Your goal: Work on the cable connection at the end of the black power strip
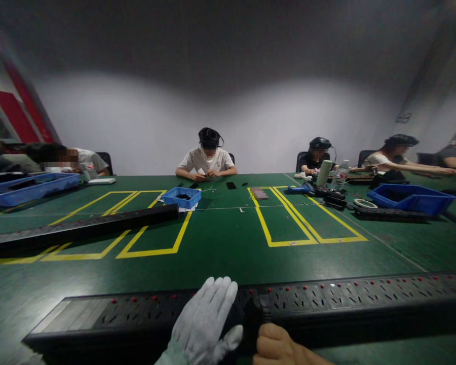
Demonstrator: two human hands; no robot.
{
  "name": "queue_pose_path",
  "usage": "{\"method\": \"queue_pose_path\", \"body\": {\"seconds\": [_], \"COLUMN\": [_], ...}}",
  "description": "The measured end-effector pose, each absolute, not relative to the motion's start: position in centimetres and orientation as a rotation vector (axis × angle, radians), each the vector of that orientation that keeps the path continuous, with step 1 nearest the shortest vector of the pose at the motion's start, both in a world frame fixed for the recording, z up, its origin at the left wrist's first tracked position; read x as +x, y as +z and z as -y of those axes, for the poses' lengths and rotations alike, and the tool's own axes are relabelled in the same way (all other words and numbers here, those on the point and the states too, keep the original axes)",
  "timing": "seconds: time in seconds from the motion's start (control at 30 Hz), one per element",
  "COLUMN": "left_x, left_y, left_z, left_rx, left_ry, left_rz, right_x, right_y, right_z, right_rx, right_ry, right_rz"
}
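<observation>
While the left hand [207, 319], spread flat, steadies the power strip [365, 299] at the near edge of the worktop [228, 253], the right hand [277, 347] curls against it, grip unclear; shifting it would want both hands.

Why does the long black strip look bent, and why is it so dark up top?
Head view: the wide lens bows the strip near the bottom edge; the ceiling is dim while the far wall glows bright; the left edge by the red panel is smeared with blur; the gloved left hand looks sharp.
</observation>
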State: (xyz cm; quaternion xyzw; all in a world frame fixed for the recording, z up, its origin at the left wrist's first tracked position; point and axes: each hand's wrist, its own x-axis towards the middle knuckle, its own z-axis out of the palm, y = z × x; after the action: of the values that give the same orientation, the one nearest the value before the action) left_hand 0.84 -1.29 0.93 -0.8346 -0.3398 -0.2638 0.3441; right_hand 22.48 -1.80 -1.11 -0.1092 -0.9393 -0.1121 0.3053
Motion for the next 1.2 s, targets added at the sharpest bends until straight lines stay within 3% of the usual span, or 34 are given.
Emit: {"method": "queue_pose_path", "body": {"seconds": [1.2], "left_x": [0.8], "left_y": [1.0], "left_z": [1.2], "left_rx": [-2.188], "left_ry": [-0.686], "left_rz": [0.885], "right_x": [22.0], "right_y": [0.2], "right_z": [1.9], "right_rx": [-0.198], "right_ry": [-0.268], "right_rz": [2.455]}}
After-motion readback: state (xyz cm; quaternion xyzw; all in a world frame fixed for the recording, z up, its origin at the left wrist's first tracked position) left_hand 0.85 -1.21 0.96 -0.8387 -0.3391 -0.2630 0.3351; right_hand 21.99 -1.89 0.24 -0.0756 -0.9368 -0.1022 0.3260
